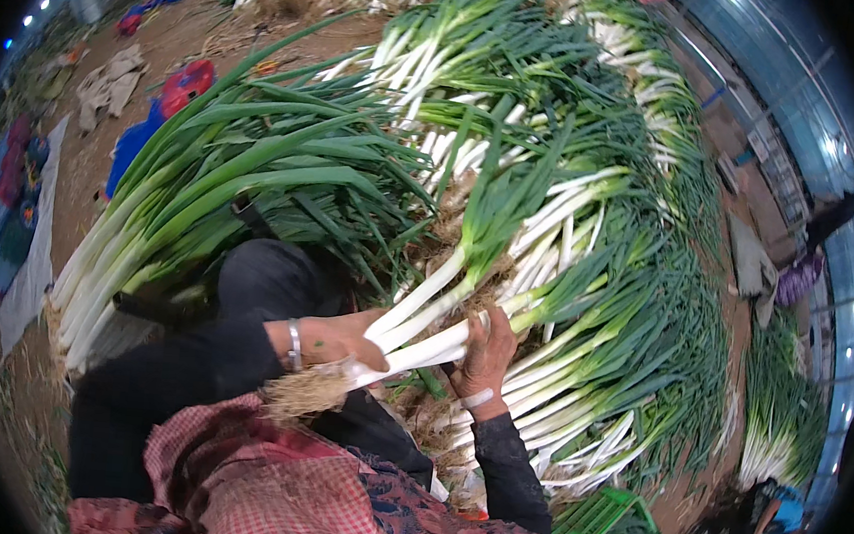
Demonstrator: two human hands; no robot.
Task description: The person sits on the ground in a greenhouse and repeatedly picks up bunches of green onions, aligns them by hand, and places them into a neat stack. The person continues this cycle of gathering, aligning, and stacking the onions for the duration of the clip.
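Note:
My left hand (338, 341), with a bangle at the wrist, grips several long green onions (424, 297) near their root ends. Dry, tangled roots (308, 392) stick out below that hand. Further up, my right hand (486, 351) closes around the white stalks of one part of the same handful, with its green leaves pointing away to the upper right. Right beside this hand lies a large pile of green onions (602, 341), white ends towards me. A thick bundle of green onions (231, 169) rests to my left, beyond my bent knee (268, 277).
A green plastic crate (603, 518) stands at the lower right. More onions (490, 38) cover the ground ahead. On the left are a red and blue item (185, 86), a cloth (110, 84) and a white sheet (33, 251). Another person (776, 513) is at the far right.

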